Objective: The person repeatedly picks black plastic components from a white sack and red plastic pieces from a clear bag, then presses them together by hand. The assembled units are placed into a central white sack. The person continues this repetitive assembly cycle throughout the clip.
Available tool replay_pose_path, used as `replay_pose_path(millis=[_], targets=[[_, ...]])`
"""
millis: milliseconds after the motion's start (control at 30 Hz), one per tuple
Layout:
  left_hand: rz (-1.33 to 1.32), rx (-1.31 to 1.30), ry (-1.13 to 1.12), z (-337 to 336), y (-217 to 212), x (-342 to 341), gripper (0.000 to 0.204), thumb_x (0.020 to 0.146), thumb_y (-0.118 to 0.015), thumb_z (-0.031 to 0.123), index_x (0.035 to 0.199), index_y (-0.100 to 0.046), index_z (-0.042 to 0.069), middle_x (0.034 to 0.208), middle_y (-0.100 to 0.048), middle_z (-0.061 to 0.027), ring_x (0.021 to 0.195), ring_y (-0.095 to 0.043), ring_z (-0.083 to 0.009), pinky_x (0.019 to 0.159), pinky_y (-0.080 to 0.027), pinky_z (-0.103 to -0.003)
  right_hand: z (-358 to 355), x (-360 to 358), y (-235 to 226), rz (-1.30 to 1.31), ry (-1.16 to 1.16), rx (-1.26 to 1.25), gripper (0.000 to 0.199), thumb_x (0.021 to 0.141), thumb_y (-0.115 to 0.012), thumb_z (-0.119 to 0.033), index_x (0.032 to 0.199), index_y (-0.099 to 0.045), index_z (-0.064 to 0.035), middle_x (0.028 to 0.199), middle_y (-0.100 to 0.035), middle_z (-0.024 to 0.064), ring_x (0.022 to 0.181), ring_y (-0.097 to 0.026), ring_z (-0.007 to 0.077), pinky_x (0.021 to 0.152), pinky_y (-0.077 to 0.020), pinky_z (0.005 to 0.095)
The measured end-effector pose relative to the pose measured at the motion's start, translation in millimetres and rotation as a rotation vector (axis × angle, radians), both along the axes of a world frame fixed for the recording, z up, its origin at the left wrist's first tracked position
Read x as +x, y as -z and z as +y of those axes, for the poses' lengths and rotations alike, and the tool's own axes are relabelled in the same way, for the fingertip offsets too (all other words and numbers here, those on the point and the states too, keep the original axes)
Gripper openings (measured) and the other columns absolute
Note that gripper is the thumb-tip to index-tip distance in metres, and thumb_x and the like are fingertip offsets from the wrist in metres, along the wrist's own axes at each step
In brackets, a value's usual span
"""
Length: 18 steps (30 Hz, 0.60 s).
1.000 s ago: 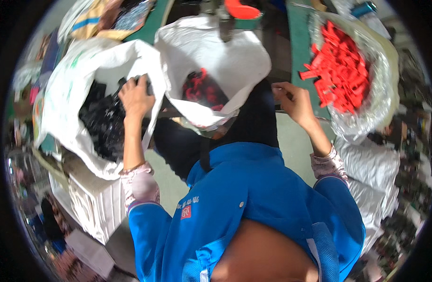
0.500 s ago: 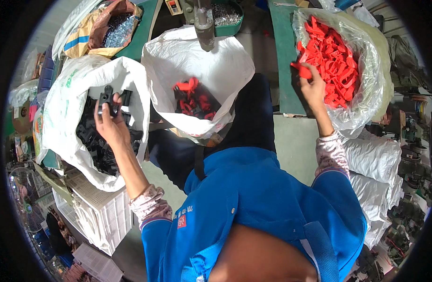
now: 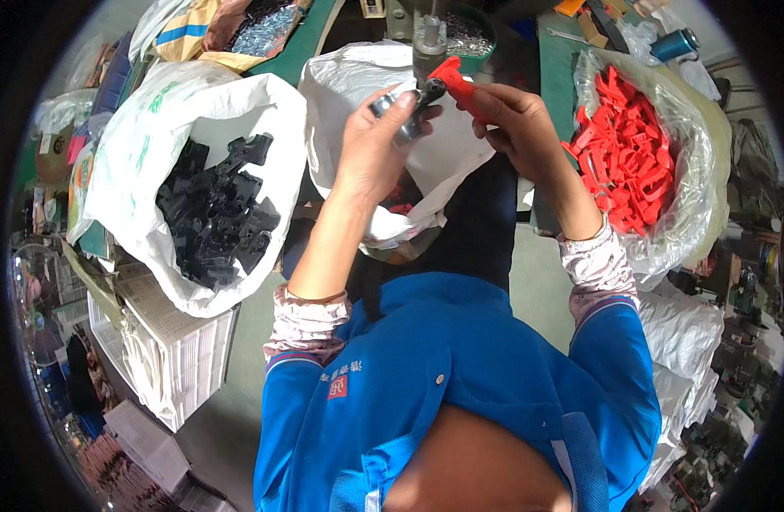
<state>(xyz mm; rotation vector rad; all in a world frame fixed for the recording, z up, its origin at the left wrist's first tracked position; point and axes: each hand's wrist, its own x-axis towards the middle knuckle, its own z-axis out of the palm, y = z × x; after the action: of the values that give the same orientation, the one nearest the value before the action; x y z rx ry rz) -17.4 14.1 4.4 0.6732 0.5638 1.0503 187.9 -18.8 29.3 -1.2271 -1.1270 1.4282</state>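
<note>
Both hands are raised together over the white bag [image 3: 358,81] in the middle. The left hand [image 3: 371,145] has its fingers closed around a dark metal part [image 3: 402,115] — the thumb lies across the top of it, and its end pokes out just beyond the fingertips. The right hand [image 3: 516,128] pinches a red plastic part [image 3: 456,78] between thumb and forefinger, the other fingers curled under. The red part's tip touches the metal part just past the left thumb; whether the two are joined cannot be told. Directly beyond both sets of fingertips stands a grey machine post [image 3: 429,38]. Well out from the left knuckles, a white sack [image 3: 136,145] holds black plastic parts [image 3: 217,213]. Beside the right wrist, a clear bag [image 3: 703,145] holds red plastic parts [image 3: 627,158] — loose, piled.
</note>
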Motion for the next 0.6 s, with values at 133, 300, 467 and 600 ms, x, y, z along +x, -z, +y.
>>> replay_pose_path(millis=[133, 300, 467, 600], targets=[[-0.067, 0.074, -0.116, -1, 4, 16, 0.024, 0.094, -0.06, 0.018, 0.108, -0.059, -0.002, 0.1, -0.067, -0.0106, 0.088, -0.065, -0.0189, 0.073, -0.049, -0.029, 13, -14, 3, -0.325, -0.067, 0.417, 0.026, 0.093, -0.062, -0.019, 0.108, -0.068, 0.001, 0.074, -0.06, -0.0003, 0.064, -0.05, 0.0053, 0.051, -0.0373, 0.0209], [-0.17, 0.058, -0.091, 14, -2, 20, 0.026, 0.097, -0.056, 0.019, 0.114, -0.056, 0.0, 0.101, -0.065, -0.0102, 0.089, -0.064, -0.0176, 0.078, -0.05, -0.03, 34, -7, -23, -0.686, -0.081, 0.872, 0.022, 0.087, -0.068, -0.015, 0.108, -0.069, -0.009, 0.077, -0.064, 0.0073, 0.061, -0.059, 0.0204, 0.055, -0.0462, 0.0313], [-0.357, 0.086, 0.11, 60, -35, 21, 0.034, 0.097, -0.057, 0.028, 0.111, -0.054, -0.002, 0.094, -0.064, -0.0135, 0.083, -0.064, -0.0204, 0.07, -0.055, -0.029, 56, -7, -89, -1.204, 0.042, 1.064, 0.017, 0.087, -0.063, -0.028, 0.092, -0.07, -0.014, 0.082, -0.066, 0.0128, 0.074, -0.064, 0.0336, 0.061, -0.0517, 0.0433], [-0.01, 0.121, -0.045, 72, -60, 31, 0.028, 0.093, -0.063, 0.028, 0.102, -0.058, 0.002, 0.079, -0.065, -0.0091, 0.06, -0.059, -0.0147, 0.053, -0.048, -0.025, 70, -4, -83, -0.966, 0.048, 0.712, 0.03, 0.087, -0.064, -0.032, 0.093, -0.07, -0.0037, 0.074, -0.065, 0.0183, 0.067, -0.065, 0.0327, 0.062, -0.0502, 0.0365]])
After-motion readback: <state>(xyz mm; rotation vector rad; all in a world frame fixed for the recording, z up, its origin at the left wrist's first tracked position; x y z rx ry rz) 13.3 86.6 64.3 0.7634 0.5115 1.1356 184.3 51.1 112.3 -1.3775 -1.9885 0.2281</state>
